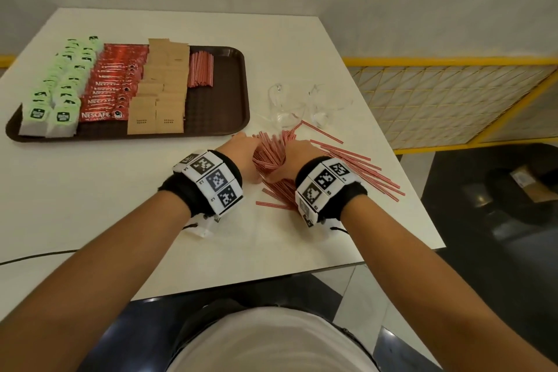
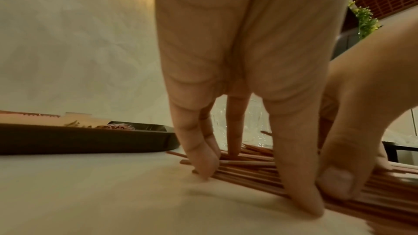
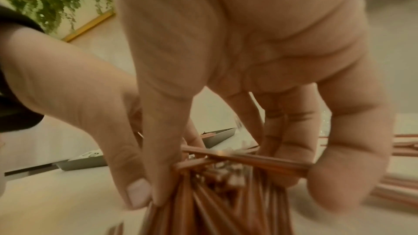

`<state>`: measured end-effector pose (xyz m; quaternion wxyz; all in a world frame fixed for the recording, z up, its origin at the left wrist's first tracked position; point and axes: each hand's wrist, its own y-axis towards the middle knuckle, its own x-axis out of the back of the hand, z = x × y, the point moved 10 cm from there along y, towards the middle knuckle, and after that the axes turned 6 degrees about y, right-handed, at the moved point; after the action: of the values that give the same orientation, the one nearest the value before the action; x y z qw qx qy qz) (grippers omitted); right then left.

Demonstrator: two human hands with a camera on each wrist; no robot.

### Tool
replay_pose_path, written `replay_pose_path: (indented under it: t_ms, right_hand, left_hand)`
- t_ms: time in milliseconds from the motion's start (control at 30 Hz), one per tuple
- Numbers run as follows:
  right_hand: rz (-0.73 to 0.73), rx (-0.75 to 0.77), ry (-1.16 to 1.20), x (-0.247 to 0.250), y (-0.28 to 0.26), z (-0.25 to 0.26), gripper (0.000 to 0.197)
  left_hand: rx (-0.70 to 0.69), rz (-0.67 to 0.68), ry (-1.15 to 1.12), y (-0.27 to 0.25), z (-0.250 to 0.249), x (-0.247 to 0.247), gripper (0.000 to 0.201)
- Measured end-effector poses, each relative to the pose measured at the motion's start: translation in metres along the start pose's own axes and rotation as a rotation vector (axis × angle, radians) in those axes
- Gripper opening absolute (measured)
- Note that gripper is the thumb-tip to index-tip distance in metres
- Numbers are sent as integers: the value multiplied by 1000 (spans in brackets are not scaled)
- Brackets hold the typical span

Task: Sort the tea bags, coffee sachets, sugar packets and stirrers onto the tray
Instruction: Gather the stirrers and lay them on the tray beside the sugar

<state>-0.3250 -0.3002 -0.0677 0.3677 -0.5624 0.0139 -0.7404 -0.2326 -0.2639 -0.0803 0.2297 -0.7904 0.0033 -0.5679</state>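
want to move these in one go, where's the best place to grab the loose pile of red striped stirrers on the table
Probably at the middle of the loose pile of thin red-and-white striped stirrers, squeezing inward from both sides. The left hand and right hand already bracket it there; the sticks fan out at their ends, so an end grip would likely spill them.

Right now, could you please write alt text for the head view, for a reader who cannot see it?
Both hands, left hand and right hand, gather a loose pile of red stirrers on a white table. Behind them, a brown tray holds rows of tea bags, coffee sachets, sugar packets and a stirrer bundle.
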Motion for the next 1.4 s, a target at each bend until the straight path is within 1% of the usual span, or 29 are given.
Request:
replay_pose_path:
  t_ms: [100,200,300,433,533,600,733,833,933,1033,1100,1167,1233,1300,1333,1400]
  right_hand:
    - [-21,-3,18,1,4,6,41]
    - [-34,-27,5,-1,6,7,37]
    - [-44,-37,27,-5,9,8,30]
    - [-68,-40,29,-9,9,10,38]
    - [-67,-23,30,-8,10,14,29]
    - [-73,-29,-1,-8,12,14,30]
    - [-110,-50,-80,-8,13,14,42]
    - [-144,-68,-129,-9,12,13,44]
    - [-141,-68,-53,-11,12,12,46]
    - [-100,-49,56,-14,12,10,39]
    - [-79,-24,70,-15,13,11,34]
    - [-59,26,81,-14,12,13,30]
    - [-18,109,119,-11,8,21,26]
    - [7,197,170,-5,1,31,16]
    - [8,236,193,-1,-3,37,11]
    - [4,310,224,6,-8,51,8]
  left_hand:
    - [-11,-36,24,3,1,6,59]
    - [-10,-53,-1,6,4,10,50]
    - [-17,-59,-61,7,10,12,54]
    - [-46,-46,-89,7,12,16,65]
    - [-41,-19,-80,6,13,15,73]
    - [-49,-14,-81,5,13,15,74]
    - [-67,-14,-73,3,12,17,74]
    - [-61,-45,-85,2,15,25,71]
    - [-47,-96,-208,2,23,36,60]
    - [4,-215,-357,-1,38,55,47]
    - [36,-298,-468,-5,48,68,40]
    - [62,-344,-612,-8,55,76,37]
    - [73,-348,-769,-11,58,81,40]
    - [62,-319,-884,-14,52,85,50]
    - [43,-299,-923,-16,48,87,53]
    - [-14,-242,-974,-20,35,89,56]
